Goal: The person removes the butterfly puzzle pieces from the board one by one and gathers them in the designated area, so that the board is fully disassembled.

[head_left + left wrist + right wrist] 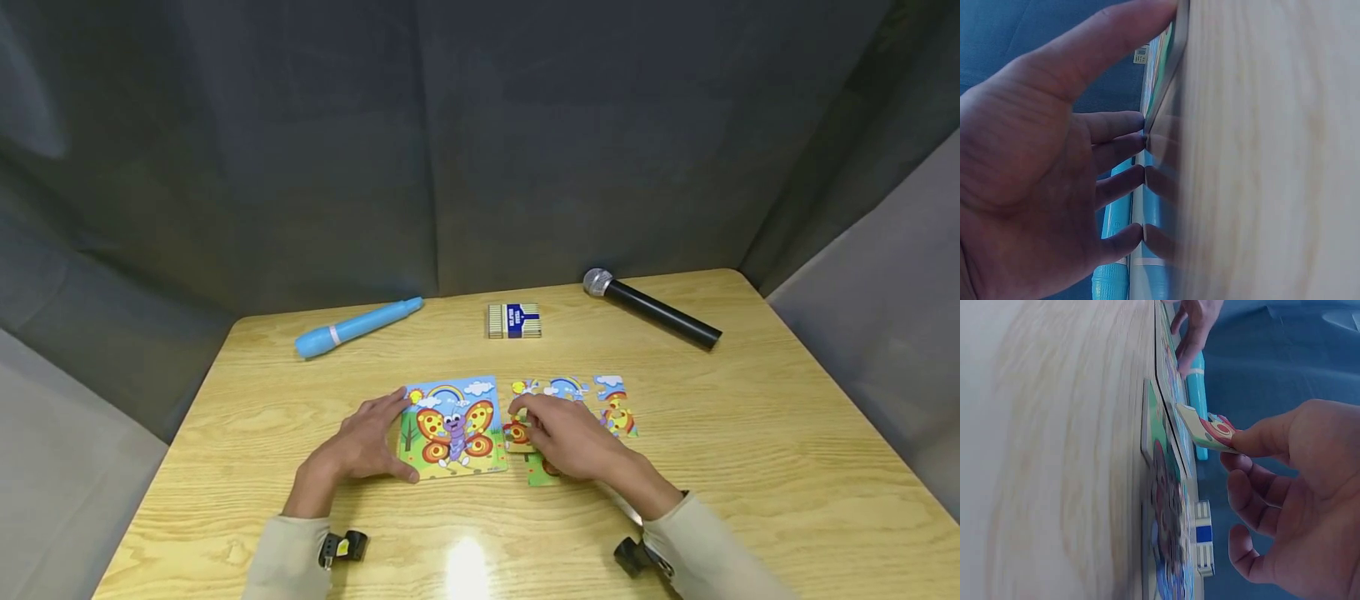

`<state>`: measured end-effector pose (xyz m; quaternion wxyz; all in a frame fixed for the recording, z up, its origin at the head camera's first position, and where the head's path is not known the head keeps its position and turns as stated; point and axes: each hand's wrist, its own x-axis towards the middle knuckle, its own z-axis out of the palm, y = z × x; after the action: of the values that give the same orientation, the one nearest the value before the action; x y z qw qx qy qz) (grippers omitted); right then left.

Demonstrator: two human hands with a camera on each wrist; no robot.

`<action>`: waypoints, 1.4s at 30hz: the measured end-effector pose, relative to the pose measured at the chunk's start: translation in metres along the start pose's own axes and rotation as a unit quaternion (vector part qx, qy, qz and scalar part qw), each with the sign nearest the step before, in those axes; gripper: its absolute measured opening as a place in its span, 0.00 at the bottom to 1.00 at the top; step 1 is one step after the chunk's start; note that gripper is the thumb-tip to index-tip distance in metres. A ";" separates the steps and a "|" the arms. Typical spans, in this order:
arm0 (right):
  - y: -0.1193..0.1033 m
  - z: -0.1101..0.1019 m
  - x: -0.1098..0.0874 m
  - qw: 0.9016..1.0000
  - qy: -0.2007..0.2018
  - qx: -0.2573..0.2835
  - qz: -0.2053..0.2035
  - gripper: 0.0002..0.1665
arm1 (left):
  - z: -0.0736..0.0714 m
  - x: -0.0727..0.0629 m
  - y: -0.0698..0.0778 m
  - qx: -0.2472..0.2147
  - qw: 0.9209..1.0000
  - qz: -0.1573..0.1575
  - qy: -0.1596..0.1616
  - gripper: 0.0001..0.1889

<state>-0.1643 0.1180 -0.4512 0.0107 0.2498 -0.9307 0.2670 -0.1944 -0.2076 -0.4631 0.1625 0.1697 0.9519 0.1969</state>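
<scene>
My left hand (pixel 363 442) rests at the left edge of a square butterfly picture puzzle board (pixel 454 446). Its thumb and straight fingers are spread, touching the board's edge near two corners. Between the thumb and index finger of my right hand (pixel 573 437) is a puzzle piece (pixel 1210 428) with a red and yellow swirl, tilted and raised off the table in the right wrist view. Several other puzzle pieces (pixel 617 412) lie right of the board, partly hidden under my right hand. A green piece (pixel 540 472) shows just below that hand.
Along the back of the table (pixel 247 400) lie a blue tapered cylinder with a white band (pixel 367 325), a small striped pack with a blue label (pixel 514 321), and a black microphone (pixel 652 310). Dark cloth (pixel 337 167) stands behind the table.
</scene>
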 end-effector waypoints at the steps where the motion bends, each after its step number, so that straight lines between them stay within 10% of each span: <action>1: 0.002 -0.002 -0.002 1.000 0.000 0.002 0.003 0.15 | 0.000 0.000 0.000 0.000 1.000 0.001 -0.001 0.60; 20: 0.050 -0.031 -0.038 0.996 -0.017 0.064 0.066 0.15 | 0.001 0.000 0.000 -0.003 1.000 0.004 -0.007 0.60; 42: 0.077 -0.053 -0.080 0.994 -0.006 -0.008 0.105 0.13 | 0.000 0.000 0.001 -0.008 1.000 0.010 -0.004 0.60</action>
<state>-0.1366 0.2377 -0.4558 -0.0213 0.1521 -0.9539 0.2578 -0.1943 -0.2070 -0.4626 0.1660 0.1783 0.9479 0.2053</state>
